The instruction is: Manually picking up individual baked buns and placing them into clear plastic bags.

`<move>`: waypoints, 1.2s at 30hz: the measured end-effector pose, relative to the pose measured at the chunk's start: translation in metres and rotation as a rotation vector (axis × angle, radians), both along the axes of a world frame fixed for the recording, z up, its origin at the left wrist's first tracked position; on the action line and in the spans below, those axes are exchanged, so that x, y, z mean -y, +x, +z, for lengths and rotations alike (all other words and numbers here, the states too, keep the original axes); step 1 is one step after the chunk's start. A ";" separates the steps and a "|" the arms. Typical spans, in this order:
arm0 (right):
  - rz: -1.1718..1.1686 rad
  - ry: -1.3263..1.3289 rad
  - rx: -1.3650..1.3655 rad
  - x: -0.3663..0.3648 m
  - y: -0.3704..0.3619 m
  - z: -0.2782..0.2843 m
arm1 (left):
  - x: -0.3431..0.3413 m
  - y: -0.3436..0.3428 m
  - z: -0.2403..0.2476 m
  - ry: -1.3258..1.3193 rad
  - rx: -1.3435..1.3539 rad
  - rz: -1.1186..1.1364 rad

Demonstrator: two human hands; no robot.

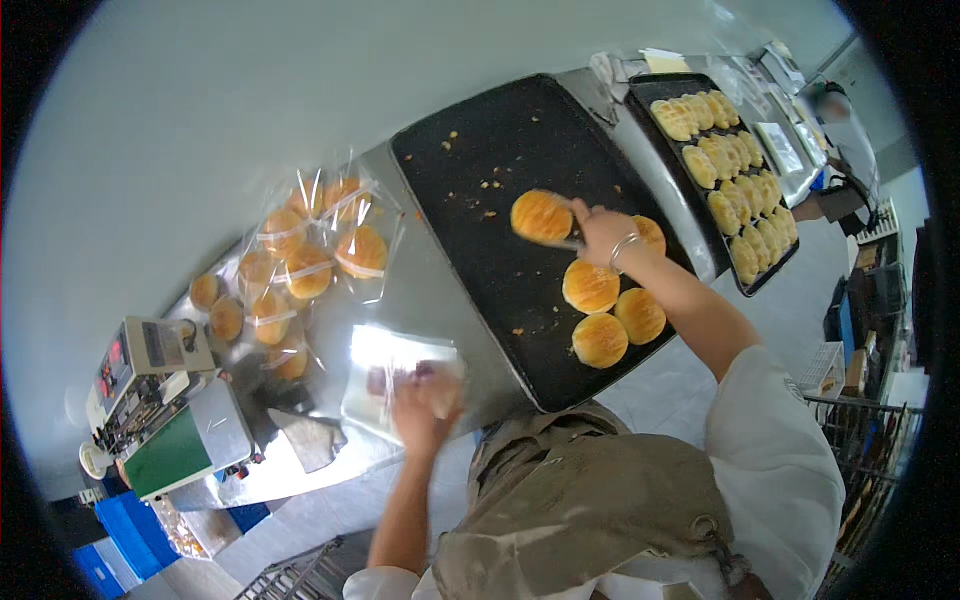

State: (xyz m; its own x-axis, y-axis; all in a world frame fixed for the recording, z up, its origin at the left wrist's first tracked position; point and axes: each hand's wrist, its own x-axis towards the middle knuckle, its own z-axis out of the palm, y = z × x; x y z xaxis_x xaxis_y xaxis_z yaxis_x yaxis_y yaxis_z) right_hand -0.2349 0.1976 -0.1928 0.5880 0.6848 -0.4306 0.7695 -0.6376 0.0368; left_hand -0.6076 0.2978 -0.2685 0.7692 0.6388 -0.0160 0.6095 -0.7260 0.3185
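My right hand [607, 238], with a bracelet at the wrist, reaches over a dark baking tray [455, 210]. Its fingers are closed around metal tongs [562, 243], whose arms lie on either side of a round golden bun [541, 216]. Several more buns [600, 341] sit close together at the tray's right side, one partly behind my wrist. My left hand [425, 408] is over a stack of clear plastic bags [372, 352] on the metal table. Motion smears its fingers, so its grip does not show clearly.
Several bagged buns [308, 272] lie left of the tray, against the wall. A sealing machine [160, 350] with a green belt [170, 455] stands at the far left. Another tray [742, 200] carries rows of pale breads at the right. Beyond it is another person [848, 140].
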 end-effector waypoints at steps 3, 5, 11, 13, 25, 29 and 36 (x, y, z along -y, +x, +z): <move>0.082 -0.050 -0.088 -0.029 -0.063 0.005 | 0.038 -0.013 -0.020 0.125 0.024 0.123; 0.037 0.027 -0.111 -0.027 -0.084 -0.016 | 0.043 -0.024 -0.029 -0.037 0.277 0.160; -0.141 0.147 -0.182 -0.009 -0.118 -0.029 | 0.032 -0.024 -0.019 -0.480 0.315 0.586; 0.014 0.257 -0.282 0.006 -0.129 -0.014 | 0.024 -0.022 -0.013 -0.522 0.305 0.642; 0.473 -0.023 -0.388 0.001 -0.223 0.037 | 0.024 -0.018 0.025 -0.422 0.572 0.407; 0.425 -0.036 -0.494 -0.025 -0.246 0.020 | 0.046 -0.003 0.066 -0.534 0.560 0.425; 0.331 0.170 -0.490 0.012 -0.220 0.095 | -0.079 -0.059 0.082 -0.158 0.552 0.978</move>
